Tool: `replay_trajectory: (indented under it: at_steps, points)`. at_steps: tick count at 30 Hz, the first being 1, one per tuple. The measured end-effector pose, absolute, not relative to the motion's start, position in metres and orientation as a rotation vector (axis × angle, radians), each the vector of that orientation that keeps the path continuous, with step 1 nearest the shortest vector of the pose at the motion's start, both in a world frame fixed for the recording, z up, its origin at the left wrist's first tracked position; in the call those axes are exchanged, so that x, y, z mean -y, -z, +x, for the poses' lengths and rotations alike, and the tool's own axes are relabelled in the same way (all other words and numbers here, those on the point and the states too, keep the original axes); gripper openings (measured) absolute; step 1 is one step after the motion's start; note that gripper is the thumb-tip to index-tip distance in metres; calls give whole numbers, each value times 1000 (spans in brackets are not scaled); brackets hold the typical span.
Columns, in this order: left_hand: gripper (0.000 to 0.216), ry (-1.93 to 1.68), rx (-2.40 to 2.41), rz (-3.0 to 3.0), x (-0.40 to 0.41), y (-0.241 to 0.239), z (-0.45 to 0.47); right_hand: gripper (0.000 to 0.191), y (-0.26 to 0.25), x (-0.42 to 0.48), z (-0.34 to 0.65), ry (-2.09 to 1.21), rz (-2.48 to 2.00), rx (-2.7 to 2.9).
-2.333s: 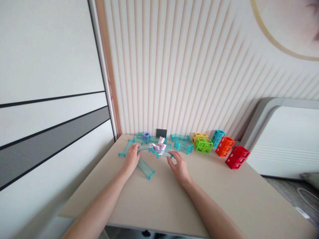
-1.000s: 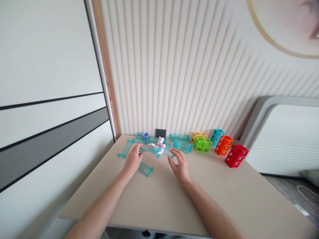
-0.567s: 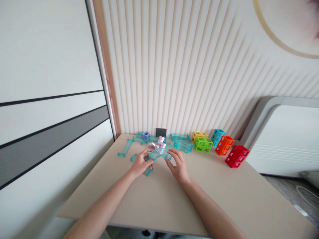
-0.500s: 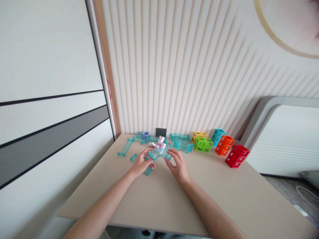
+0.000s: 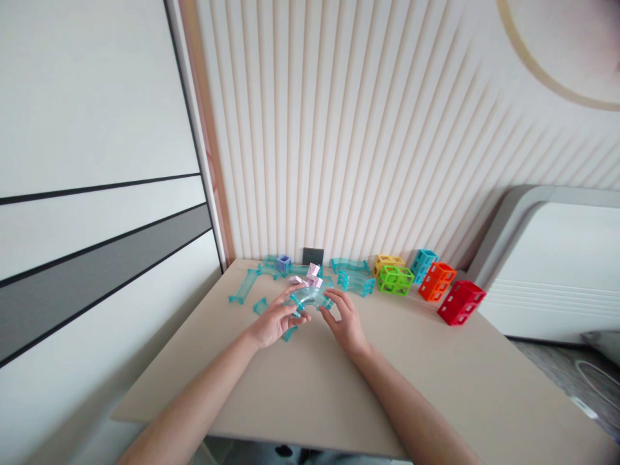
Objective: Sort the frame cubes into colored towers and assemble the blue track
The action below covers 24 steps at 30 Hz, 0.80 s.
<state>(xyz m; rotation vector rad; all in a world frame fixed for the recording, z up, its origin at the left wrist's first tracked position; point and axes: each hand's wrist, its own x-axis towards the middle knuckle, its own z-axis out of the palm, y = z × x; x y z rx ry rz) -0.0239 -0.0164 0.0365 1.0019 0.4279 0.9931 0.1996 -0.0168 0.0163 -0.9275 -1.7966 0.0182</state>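
A clear teal curved track piece [image 5: 312, 296] is held above the table between my two hands. My left hand [image 5: 276, 321] has its fingers around the left end of the curve. At the right end, the thumb and fingers of my right hand [image 5: 345, 321] pinch the piece. Just behind it stand pale pink blocks [image 5: 314, 276], partly covered by the curve. A small teal track piece [image 5: 289, 334] lies under my left hand, mostly hidden. Left of that hand rests another short teal piece [image 5: 260, 305].
A straight teal track [image 5: 245, 286] lies at the back left, near a purple cube frame [image 5: 283, 263]. More teal tracks [image 5: 356, 283] sit right of the blocks. Green [image 5: 396, 280], yellow [image 5: 385, 262], blue [image 5: 423, 265], orange [image 5: 436, 281] and red [image 5: 462, 302] frames line the right back.
My left hand has shifted its grip on the curved piece, its fingers reaching farther right underneath. The curve has tilted slightly. My right hand has hardly moved.
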Motion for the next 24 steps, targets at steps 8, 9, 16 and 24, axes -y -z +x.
replay_trajectory:
  at_steps: [8,9,16,24]
  points:
    - [57,-1104,-471,914,10,-30,-24,28,-16,16,201,-54,-967,1785]
    - [55,-1111,-483,911,8,-28,-23,28,-16,16,201,-54,-972,1779]
    - [53,-1064,-488,940,7,-24,-20,30,-13,16,201,-78,-947,1805]
    - [72,-1042,-496,974,14,-33,-20,31,-14,16,201,-122,-935,1863]
